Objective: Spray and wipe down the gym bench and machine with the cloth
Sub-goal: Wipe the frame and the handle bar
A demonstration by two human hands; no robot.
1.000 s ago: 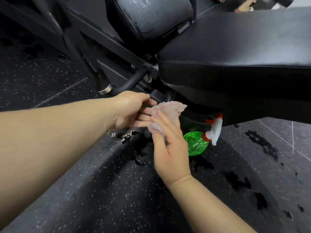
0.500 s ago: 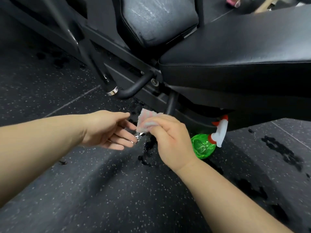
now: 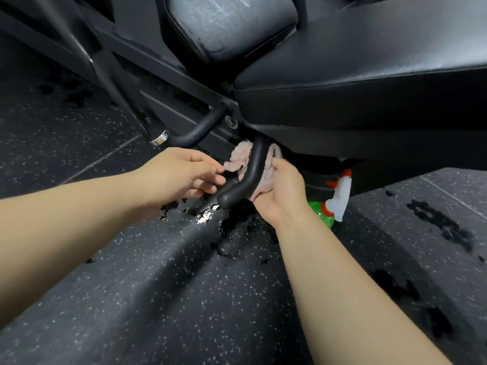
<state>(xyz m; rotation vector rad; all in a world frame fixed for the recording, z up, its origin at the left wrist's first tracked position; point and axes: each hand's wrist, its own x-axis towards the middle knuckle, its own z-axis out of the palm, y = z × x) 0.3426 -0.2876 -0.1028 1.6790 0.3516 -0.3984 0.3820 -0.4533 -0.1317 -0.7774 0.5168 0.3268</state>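
Note:
A pink cloth [image 3: 240, 156] is wrapped behind a curved black handle bar [image 3: 252, 172] that hangs under the black padded bench seat [image 3: 369, 64]. My right hand [image 3: 279, 192] grips the cloth's right side against the bar. My left hand [image 3: 184, 175] pinches the cloth's left end beside the bar. A green spray bottle [image 3: 322, 213] with a white and red trigger head stands on the floor just right of my right hand. The machine's black frame [image 3: 158, 75] and a wet back pad [image 3: 226, 25] lie behind.
The dark speckled rubber floor [image 3: 158, 299] carries wet patches under the bar and to the right. A second bent black tube with a chrome collar [image 3: 159, 138] juts out left of the cloth. The seat overhangs my hands closely.
Both hands moved up and forward from in front of the bench. The cloth, held before in my right hand alone, now sits around the handle bar with a hand on each side.

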